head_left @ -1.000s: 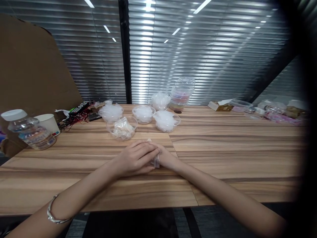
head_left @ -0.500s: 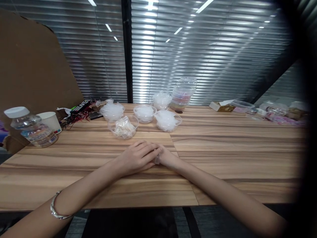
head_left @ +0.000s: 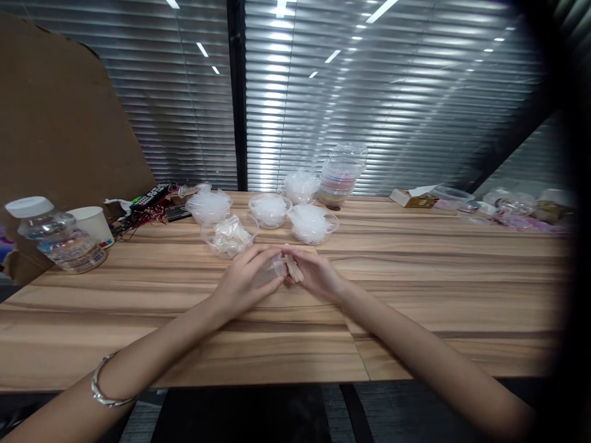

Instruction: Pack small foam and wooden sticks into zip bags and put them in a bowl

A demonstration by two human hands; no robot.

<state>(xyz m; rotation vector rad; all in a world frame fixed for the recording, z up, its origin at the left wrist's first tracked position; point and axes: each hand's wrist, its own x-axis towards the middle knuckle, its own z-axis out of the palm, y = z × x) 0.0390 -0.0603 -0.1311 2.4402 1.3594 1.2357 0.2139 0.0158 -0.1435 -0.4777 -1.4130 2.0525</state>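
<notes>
My left hand [head_left: 247, 275] is curled round a small clear plastic container [head_left: 272, 271] at the middle of the table. Facing it, my right hand [head_left: 319, 271] has its fingers bent round a small pale beige piece [head_left: 293, 269], whose shape is partly hidden. The fingertips of both hands meet or nearly meet. Just beyond them stands a clear bowl with a crinkled transparent packet [head_left: 231, 236]. Behind are bowls with whitish plastic contents, among them one at the centre [head_left: 270, 210] and one to its right [head_left: 310, 224].
At the left stand a bottle with a white lid [head_left: 69, 243] and a paper cup [head_left: 93, 226], near a black remote [head_left: 153, 195] and wires. A tall stack of clear containers [head_left: 341, 175] is at the back. An opened small box [head_left: 413, 198] and plastic items lie back right.
My hands have parted from their overlapped position and moved slightly forward. The clear container and the beige piece now show between them.
</notes>
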